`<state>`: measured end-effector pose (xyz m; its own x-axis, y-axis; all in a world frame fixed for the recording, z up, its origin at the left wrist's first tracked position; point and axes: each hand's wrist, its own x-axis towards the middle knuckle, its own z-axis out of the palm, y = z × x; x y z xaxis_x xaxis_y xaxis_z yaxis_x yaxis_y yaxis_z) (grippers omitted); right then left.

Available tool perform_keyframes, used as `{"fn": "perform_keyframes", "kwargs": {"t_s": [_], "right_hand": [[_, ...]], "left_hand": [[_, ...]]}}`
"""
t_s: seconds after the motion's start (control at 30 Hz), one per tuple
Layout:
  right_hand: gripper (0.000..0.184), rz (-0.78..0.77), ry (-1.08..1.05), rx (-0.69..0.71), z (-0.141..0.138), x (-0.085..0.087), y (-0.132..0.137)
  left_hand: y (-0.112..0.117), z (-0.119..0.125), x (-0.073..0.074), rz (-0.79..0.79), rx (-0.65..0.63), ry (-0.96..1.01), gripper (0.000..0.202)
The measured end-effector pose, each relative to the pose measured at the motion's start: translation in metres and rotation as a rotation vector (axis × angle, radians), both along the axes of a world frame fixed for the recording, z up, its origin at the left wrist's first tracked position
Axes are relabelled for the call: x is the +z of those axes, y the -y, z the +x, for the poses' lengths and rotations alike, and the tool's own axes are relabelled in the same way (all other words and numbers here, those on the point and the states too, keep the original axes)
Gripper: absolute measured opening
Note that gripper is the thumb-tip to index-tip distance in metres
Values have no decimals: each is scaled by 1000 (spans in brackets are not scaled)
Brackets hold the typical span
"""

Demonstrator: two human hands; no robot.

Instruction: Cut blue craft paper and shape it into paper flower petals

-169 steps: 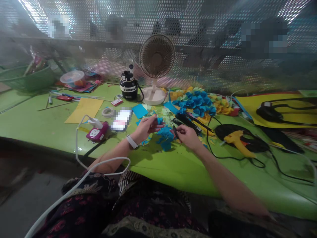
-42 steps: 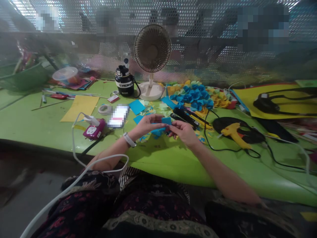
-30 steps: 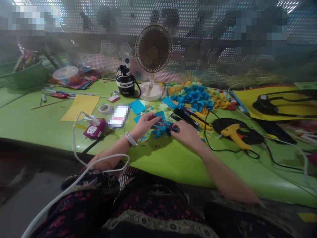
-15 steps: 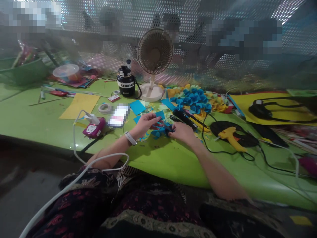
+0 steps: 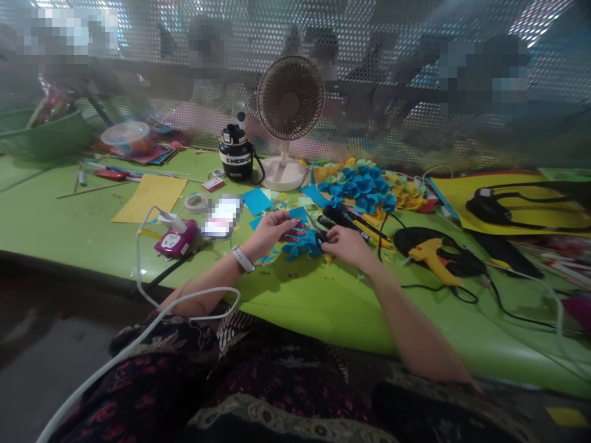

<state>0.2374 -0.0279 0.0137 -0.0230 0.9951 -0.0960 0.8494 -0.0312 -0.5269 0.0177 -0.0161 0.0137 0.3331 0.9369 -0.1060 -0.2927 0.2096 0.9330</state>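
My left hand [image 5: 272, 234], with a white band on its wrist, pinches a piece of blue paper [image 5: 298, 215] above the table. My right hand [image 5: 348, 245] has its fingers closed on the dark handles of a pair of scissors [image 5: 320, 238], just right of the paper. The scissor blades are too small and blurred to make out clearly. Under both hands lies a heap of cut blue paper pieces [image 5: 300, 250], with small scraps scattered around it. Another blue sheet [image 5: 257, 201] rests behind my left hand.
Behind my right hand lie black-handled tools [image 5: 344, 224] and piled blue paper petals [image 5: 362, 187]. A yellow glue gun [image 5: 434, 257] with its cord sits right. A phone [image 5: 222, 216], purple power adapter [image 5: 176, 239], black bottle [image 5: 235, 154] and fan [image 5: 290, 98] stand left and behind.
My right hand and the scissors have shifted slightly, and the handle loop shows more plainly. My left hand keeps its pinch on the blue paper, almost unmoved.
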Motion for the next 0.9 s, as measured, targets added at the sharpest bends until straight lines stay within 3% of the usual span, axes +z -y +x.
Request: {"fn": "perform_keyframes", "kwargs": {"t_s": [0.13, 0.23, 0.37, 0.5, 0.9], "right_hand": [[26, -104, -564, -45, 4, -1, 1], [41, -153, -787, -28, -1, 0, 6], [55, -215, -854, 59, -10, 3, 14], [53, -245, -846, 144, -14, 8, 21], [53, -238, -834, 163, -15, 9, 21]], "left_hand": [[-1, -2, -2, 38, 24, -30, 37], [-2, -4, -3, 62, 46, -40, 35], [-2, -6, -3, 97, 54, -42, 35], [-2, -6, -1, 91, 38, -16, 41], [-1, -4, -2, 115, 22, -17, 49]]}}
